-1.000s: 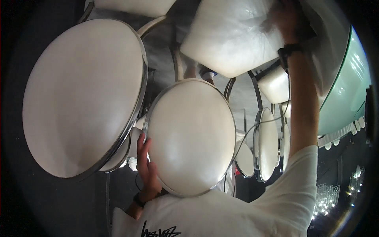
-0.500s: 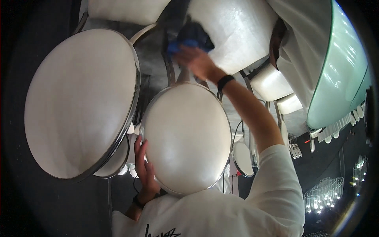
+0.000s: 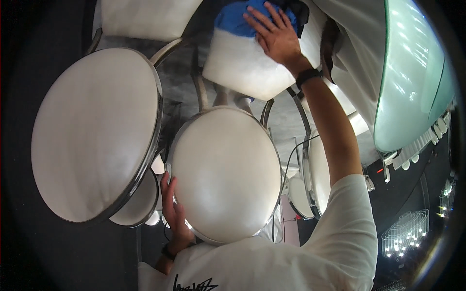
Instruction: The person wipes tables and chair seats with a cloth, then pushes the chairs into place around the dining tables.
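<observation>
Nearest me, my left hand (image 3: 175, 213) grips the chrome rim of the round seat (image 3: 225, 172) at its lower left edge, fingers pressed together and curled along the metal, thumb hidden beneath. Just left of it a larger round seat (image 3: 92, 131) crowds in, its rim almost touching, so only a narrow dark gap is left between the two. Past the round seat's far edge, curved chrome bars (image 3: 199, 92) cross a small open patch of grey floor. Farther out, my right arm reaches up to the square cushion (image 3: 247, 65), where my right hand (image 3: 274, 34) lies flat on the blue cloth (image 3: 235, 19), fingers spread wide, pressing it against the cushion's far end. The cloth sits under my palm and spills out to the left of my fingers. To the right, a pale green glass tabletop (image 3: 412, 72) curves away, with small lights beyond it in the dark room.
</observation>
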